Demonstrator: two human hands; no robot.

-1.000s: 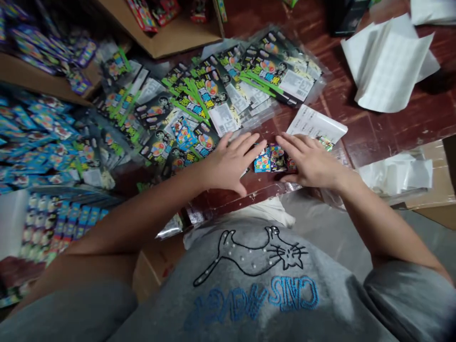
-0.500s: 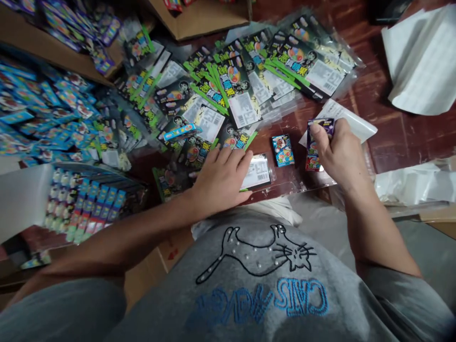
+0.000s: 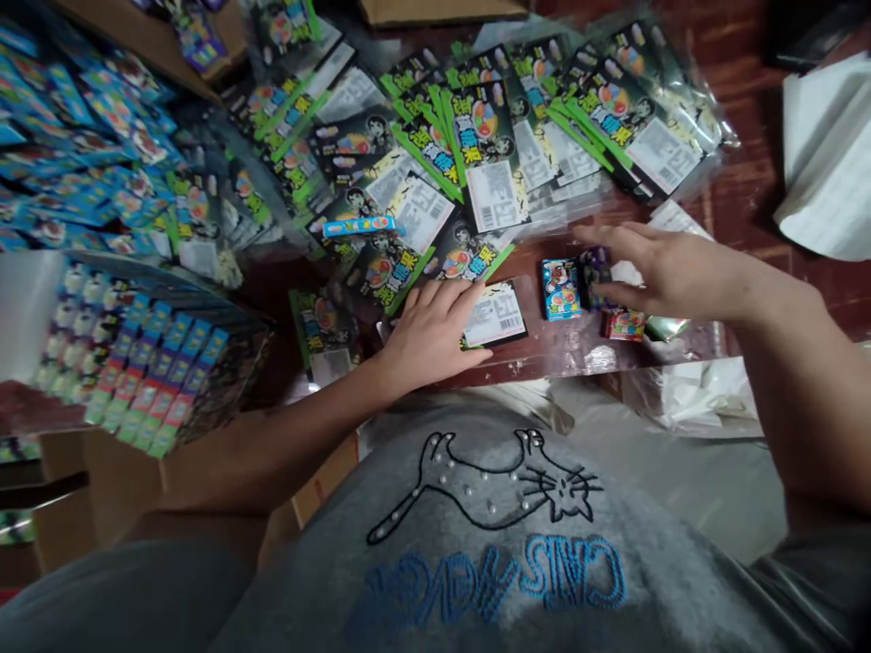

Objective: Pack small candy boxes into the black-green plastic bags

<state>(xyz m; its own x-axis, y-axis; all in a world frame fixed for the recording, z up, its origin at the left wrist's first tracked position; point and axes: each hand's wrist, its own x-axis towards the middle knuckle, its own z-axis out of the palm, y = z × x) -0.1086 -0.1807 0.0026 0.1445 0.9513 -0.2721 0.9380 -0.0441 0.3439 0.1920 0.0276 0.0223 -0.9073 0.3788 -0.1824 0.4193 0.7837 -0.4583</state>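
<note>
My left hand (image 3: 439, 331) lies flat with its fingers stretched over a clear plastic pouch with a white barcode label (image 3: 500, 313). My right hand (image 3: 663, 272) is open, thumb and fingers apart around a small purple box (image 3: 596, 277); whether the thumb touches it I cannot tell. A blue box (image 3: 562, 290) with cartoon print stands just left of the purple one. Below the right hand are a red box (image 3: 624, 325) and a shiny green box (image 3: 667, 327), partly hidden.
Black and green printed pouches (image 3: 490, 136) are spread across the dark red table (image 3: 741, 204). One narrow blue box (image 3: 358, 226) lies on them. Blue packets (image 3: 88, 145) pile up at left, above a carton of stacked small boxes (image 3: 146, 372). White sheets (image 3: 826, 154) lie at right.
My right hand has gone from pinching the purple box above the red one to spread fingers, and the purple box now sits closer to the blue box. The left hand stays on the pouch.
</note>
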